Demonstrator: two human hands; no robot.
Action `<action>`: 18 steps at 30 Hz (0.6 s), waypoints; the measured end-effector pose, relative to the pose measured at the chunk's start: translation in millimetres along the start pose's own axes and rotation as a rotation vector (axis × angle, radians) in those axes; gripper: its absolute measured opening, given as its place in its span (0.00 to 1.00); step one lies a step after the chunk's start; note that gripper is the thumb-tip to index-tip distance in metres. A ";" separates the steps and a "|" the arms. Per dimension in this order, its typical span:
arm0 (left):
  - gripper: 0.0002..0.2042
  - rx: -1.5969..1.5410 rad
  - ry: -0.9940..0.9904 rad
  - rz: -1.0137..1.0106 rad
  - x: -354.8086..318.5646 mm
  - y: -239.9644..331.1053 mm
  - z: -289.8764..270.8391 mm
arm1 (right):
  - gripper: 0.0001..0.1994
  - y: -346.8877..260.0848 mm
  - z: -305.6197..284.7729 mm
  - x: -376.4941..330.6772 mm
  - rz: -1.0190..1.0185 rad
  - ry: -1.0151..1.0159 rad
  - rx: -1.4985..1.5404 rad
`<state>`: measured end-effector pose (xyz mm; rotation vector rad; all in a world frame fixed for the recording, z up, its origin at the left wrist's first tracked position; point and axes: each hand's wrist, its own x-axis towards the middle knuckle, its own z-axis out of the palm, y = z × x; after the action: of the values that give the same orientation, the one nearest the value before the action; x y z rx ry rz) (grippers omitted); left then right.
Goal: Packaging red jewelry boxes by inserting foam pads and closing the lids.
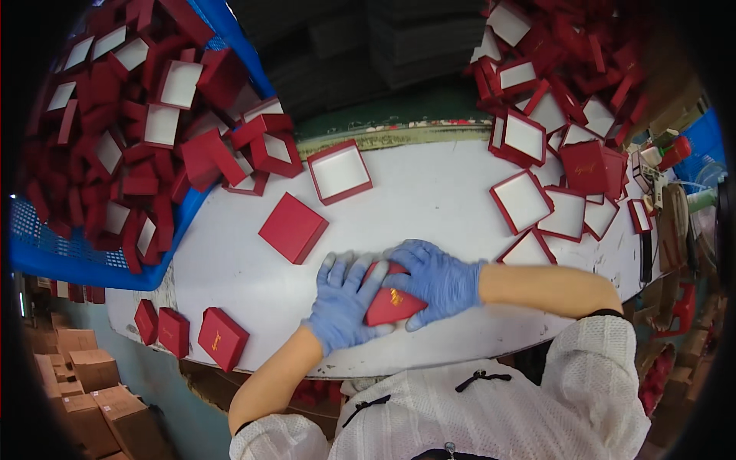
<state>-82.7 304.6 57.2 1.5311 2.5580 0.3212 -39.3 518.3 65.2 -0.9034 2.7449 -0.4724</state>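
Both my hands wear blue gloves and meet over a small red box [392, 305] with gold lettering on its top, near the front of the white table. My left hand [341, 299] grips the box's left side, fingers pointing away from me. From the right, my right hand [437, 282] wraps over its far and right sides. The fingers cover much of the box, so its lower part is hidden. Just beyond my hands lie a plain red box part [294, 228], closed side up, and an open red box part [340, 172] with a white inside.
A blue plastic basket [146, 277] heaped with red box parts stands at the left. Another pile of red box parts [586, 165] covers the right back. Three red boxes [223, 339] line the front left table edge. Brown cartons [96, 369] are stacked lower left.
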 end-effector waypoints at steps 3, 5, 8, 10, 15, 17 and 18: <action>0.45 0.076 -0.142 -0.200 -36.1 -3.5 -34.2 | 0.37 37.5 -70.4 20.2 -0.107 0.308 -0.266; 0.48 0.263 -0.271 -0.461 -73.2 -9.4 -57.8 | 0.37 79.3 -150.0 39.4 -0.094 0.775 -0.709; 0.50 0.282 -0.194 -0.528 -83.4 -15.9 -99.9 | 0.48 85.7 -250.9 54.7 0.205 1.181 -0.886; 0.48 0.214 -0.069 -0.507 -58.2 -15.5 -113.7 | 0.49 93.4 -284.1 53.1 0.025 0.996 -0.738; 0.43 0.123 0.240 -0.088 23.0 -50.0 -106.5 | 0.47 83.2 -303.8 79.1 0.698 0.133 -0.945; 0.43 0.132 0.157 -0.103 60.8 -65.8 -91.2 | 0.44 139.5 -282.2 64.2 0.214 0.694 -0.929; 0.43 0.163 0.082 -0.143 70.8 -72.0 -85.1 | 0.39 124.7 -290.1 82.5 0.563 0.510 -0.765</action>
<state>-197.0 324.8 120.3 1.4002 2.8013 0.1653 -257.6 630.9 280.0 -0.0487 3.5063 0.5652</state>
